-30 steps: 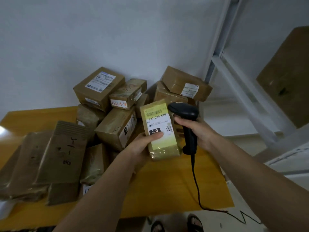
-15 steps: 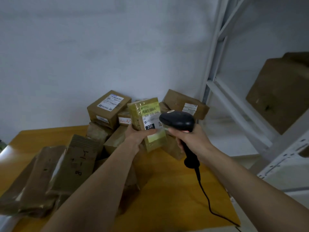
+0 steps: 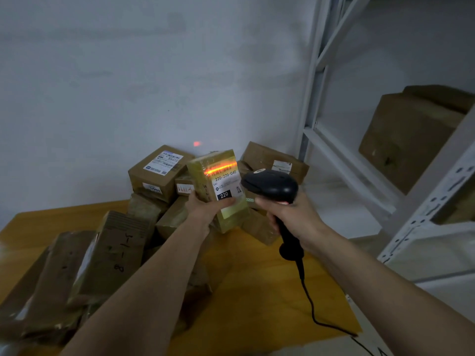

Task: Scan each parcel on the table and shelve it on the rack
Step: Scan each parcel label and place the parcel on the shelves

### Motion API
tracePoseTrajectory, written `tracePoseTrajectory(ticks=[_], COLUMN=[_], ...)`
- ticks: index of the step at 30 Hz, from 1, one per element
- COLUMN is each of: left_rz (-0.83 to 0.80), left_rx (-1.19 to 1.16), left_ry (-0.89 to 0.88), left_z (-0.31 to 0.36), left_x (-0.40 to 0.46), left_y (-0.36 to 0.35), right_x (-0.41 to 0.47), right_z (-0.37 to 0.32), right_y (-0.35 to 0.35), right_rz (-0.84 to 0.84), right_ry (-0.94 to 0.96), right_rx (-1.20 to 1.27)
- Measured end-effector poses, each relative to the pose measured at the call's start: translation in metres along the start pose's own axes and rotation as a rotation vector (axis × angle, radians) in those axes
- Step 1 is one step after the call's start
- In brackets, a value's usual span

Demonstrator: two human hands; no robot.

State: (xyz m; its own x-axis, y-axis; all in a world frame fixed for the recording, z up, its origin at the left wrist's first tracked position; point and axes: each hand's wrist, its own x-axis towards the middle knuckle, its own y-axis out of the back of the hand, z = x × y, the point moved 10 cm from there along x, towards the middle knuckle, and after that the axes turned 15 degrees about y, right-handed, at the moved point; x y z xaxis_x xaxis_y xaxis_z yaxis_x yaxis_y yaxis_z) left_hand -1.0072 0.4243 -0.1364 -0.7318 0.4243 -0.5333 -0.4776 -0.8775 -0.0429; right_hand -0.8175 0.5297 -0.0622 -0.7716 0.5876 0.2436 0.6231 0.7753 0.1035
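Scan step underway: left hand gripped small yellow-taped cardboard parcel upright above table's rear edge; right hand wrapped round black corded handheld scanner, red beam across label. Next, probably: carry parcel to white metal rack, w/ free shelf spot.

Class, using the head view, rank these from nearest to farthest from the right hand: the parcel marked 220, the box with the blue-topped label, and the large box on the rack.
1. Parcel marked 220: just left of the right hand, held up by the left hand.
2. Box with the blue-topped label: farther left, atop the pile.
3. Large box on the rack: far right, up on a shelf.
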Motion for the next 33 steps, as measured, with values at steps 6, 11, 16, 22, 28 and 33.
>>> tracePoseTrajectory(ticks=[6, 11, 16, 22, 28, 33], left_rz=[-0.088, -0.251, -0.399, -0.692, -0.747, -0.727], left_rx=[0.058, 0.207, 0.339, 0.694, 0.653, 0.552], left_ry=[0.022, 0.161, 0.274, 0.346, 0.276, 0.212], left_z=[-0.012, -0.05, -0.103, -0.174, -0.187, -0.184], left_x=[-0.011, -0.035, -0.072, -0.151, -0.217, -0.265], left_y=[-0.015, -0.038, -0.085, -0.167, -0.236, -0.287], right_x=[-0.017, -0.038, -0.077, -0.153, -0.222, -0.27], right_z=[0.005, -0.005, -0.014, -0.021, -0.041, -0.057], right_y=[0.007, 0.028, 0.079, 0.167, 0.244, 0.293], right_rz=[-0.044, -0.036, 0.044, 0.191, 0.372, 0.503], right_ry=[-0.079, -0.083, -0.068, -0.115, -0.093, -0.085], right_rx=[0.039, 0.088, 0.083, 0.113, 0.127, 0.164])
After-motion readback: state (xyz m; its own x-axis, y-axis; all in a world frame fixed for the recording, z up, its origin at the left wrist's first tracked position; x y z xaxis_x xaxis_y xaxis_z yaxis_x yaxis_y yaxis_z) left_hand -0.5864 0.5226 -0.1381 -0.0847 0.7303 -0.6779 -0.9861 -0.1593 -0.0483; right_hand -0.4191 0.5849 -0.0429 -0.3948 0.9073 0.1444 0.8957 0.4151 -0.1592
